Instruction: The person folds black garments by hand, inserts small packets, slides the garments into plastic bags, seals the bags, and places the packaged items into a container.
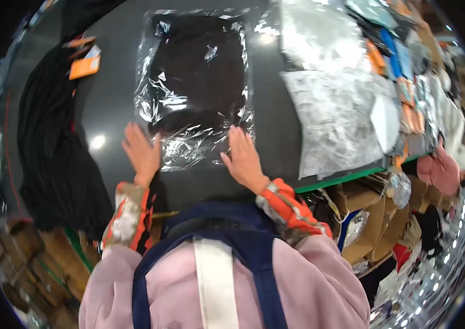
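Note:
In the head view, a folded black garment (199, 71) lies flat inside a clear plastic bag (188, 151) on the dark table. My left hand (142, 152) rests at the bag's lower left edge, fingers stretched out and holding nothing. On the lower right edge lies my right hand (242, 157), also flat with its fingers extended. To the left is a heap of black fabric (51, 137), with an orange tag (84, 67) at its upper side.
Clear plastic bags (334, 120) are stacked on the table's right side. Beyond them are several orange and blue packets (391, 49). Open cardboard boxes (364, 225) stand below the table's green edge (347, 178). Another person's pink sleeve (440, 169) shows at far right.

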The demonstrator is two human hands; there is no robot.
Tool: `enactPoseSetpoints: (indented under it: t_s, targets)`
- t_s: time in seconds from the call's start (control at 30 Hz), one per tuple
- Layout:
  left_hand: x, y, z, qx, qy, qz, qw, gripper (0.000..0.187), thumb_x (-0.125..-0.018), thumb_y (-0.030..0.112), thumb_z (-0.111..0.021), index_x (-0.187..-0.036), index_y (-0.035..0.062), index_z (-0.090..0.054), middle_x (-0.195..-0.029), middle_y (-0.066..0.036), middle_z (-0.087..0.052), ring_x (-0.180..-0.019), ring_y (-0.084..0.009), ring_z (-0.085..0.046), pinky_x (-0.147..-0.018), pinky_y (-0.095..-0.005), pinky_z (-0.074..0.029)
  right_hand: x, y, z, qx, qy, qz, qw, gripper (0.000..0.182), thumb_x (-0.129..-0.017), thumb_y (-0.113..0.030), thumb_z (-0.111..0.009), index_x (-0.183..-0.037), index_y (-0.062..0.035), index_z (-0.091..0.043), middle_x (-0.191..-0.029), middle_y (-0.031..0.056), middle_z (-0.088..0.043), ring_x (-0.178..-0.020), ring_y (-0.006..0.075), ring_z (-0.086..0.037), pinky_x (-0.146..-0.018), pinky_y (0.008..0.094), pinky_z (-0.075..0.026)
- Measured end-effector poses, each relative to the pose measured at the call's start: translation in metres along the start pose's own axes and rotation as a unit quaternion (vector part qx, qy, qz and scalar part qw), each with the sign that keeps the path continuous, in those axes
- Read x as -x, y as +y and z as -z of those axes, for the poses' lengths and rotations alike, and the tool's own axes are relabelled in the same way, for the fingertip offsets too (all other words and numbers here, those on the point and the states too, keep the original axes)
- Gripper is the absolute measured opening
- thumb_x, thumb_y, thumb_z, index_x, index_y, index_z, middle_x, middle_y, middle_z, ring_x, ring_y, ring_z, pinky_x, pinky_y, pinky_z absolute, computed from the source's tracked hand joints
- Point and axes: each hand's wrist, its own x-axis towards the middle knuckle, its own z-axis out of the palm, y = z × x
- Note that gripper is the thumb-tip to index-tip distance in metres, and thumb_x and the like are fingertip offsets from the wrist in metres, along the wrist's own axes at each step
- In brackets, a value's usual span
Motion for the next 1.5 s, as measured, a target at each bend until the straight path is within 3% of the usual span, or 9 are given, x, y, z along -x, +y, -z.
enactPoseSetpoints:
  t_s: [0.4, 0.5, 0.63, 0.83, 0.97, 1.03, 1.1, 1.17, 1.5]
  targets:
    - [-0.002, -0.037, -0.018, 0.193, 0.132, -0.126, 0.964, 0.012, -0.088, 0.012, -0.056, -0.087, 0.0007, -0.055, -0.119, -0.018, -0.054, -0.106, -0.0319, -0.051, -0.089, -0.0398, -0.039, 0.066, -0.001, 0.012, -0.053, -0.033, 0.074, 0.995, 0.078, -0.075, -0.032, -0.069, -0.135, 0.0023, -0.033, -0.140, 0.0225, -0.032, -0.132, 0.0366, -0.028, -0.109, 0.0500, -0.021]
    - [-0.014, -0.048, -0.021, 0.300, -0.129, -0.040, 0.944, 0.022, -0.089, 0.014, -0.057, -0.073, -0.0004, -0.053, -0.096, -0.013, -0.060, -0.082, -0.0219, -0.055, -0.071, -0.0327, -0.043, 0.032, -0.040, -0.011, -0.036, 0.021, 0.103, 0.994, 0.076, -0.068, -0.024, -0.073, -0.132, -0.0020, -0.039, -0.140, 0.0191, -0.033, -0.133, 0.0350, -0.028, -0.110, 0.0496, -0.020]
    - [0.002, -0.025, 0.063, 0.581, -0.318, 0.064, 0.746, 0.029, -0.090, 0.015, -0.057, -0.067, -0.0010, -0.051, -0.081, -0.007, -0.057, -0.068, -0.0124, -0.051, -0.060, -0.0266, -0.042, -0.017, -0.050, -0.049, 0.076, 0.175, 0.062, 0.980, 0.061, -0.072, -0.020, -0.067, -0.127, -0.0037, -0.045, -0.131, 0.0176, -0.046, -0.123, 0.0331, -0.043, -0.104, 0.0467, -0.032]
    - [0.013, -0.023, 0.143, 0.748, -0.214, -0.001, 0.628, 0.023, -0.096, 0.021, -0.048, -0.081, 0.0038, -0.051, -0.075, -0.005, -0.056, -0.062, -0.0093, -0.051, -0.057, -0.0245, -0.044, -0.018, -0.096, 0.032, -0.368, -0.052, 0.037, 0.928, 0.025, -0.077, -0.006, -0.055, -0.101, -0.0004, -0.059, -0.084, 0.0165, -0.062, -0.080, 0.0362, -0.059, -0.070, 0.0389, -0.048]
    - [0.029, 0.027, 0.186, 0.768, -0.126, -0.024, 0.627, 0.024, -0.093, 0.013, -0.048, -0.076, 0.0013, -0.059, -0.079, -0.009, -0.061, -0.073, -0.0148, -0.057, -0.062, -0.0295, -0.045, 0.006, -0.099, 0.061, -0.450, 0.019, 0.095, 0.888, 0.024, -0.078, -0.012, -0.056, -0.099, -0.0016, -0.060, -0.075, 0.0139, -0.062, -0.068, 0.0232, -0.060, -0.066, 0.0350, -0.047]
    - [0.015, 0.033, 0.194, 0.359, 0.020, -0.383, 0.851, 0.030, -0.094, 0.018, -0.044, -0.082, -0.0040, -0.061, -0.084, -0.013, -0.061, -0.076, -0.0164, -0.058, -0.068, -0.0321, -0.046, 0.029, -0.095, 0.096, -0.419, -0.060, -0.017, 0.906, 0.023, -0.079, -0.015, -0.057, -0.098, -0.0023, -0.061, -0.078, 0.0131, -0.062, -0.070, 0.0182, -0.059, -0.066, 0.0343, -0.048]
    - [0.018, 0.047, 0.203, 0.684, -0.332, -0.148, 0.632, 0.035, -0.094, 0.021, -0.042, -0.091, -0.0080, -0.062, -0.091, -0.016, -0.063, -0.080, -0.0180, -0.058, -0.072, -0.0319, -0.045, 0.057, -0.088, 0.114, -0.309, 0.002, -0.014, 0.951, 0.020, -0.077, -0.011, -0.056, -0.094, -0.0018, -0.061, -0.077, 0.0135, -0.062, -0.068, 0.0179, -0.057, -0.066, 0.0336, -0.048]
    - [0.031, 0.086, 0.233, 0.750, -0.373, -0.216, 0.501, 0.036, -0.094, 0.020, -0.042, -0.095, -0.0094, -0.063, -0.094, -0.016, -0.064, -0.081, -0.0176, -0.058, -0.071, -0.0291, -0.044, 0.095, -0.093, 0.158, -0.400, -0.011, -0.211, 0.892, 0.026, -0.080, -0.003, -0.059, -0.105, -0.0030, -0.066, -0.091, 0.0037, -0.068, -0.078, 0.0092, -0.057, -0.068, 0.0280, -0.047]
    - [0.038, 0.097, 0.179, 0.555, -0.461, -0.211, 0.660, 0.028, -0.095, 0.020, -0.049, -0.099, -0.0027, -0.065, -0.090, -0.008, -0.066, -0.080, -0.0128, -0.058, -0.073, -0.0252, -0.044, 0.301, -0.074, 0.274, -0.209, 0.383, -0.443, 0.783, 0.030, -0.085, -0.008, -0.063, -0.113, 0.0018, -0.057, -0.106, 0.0084, -0.062, -0.100, 0.0144, -0.057, -0.089, 0.0268, -0.043]
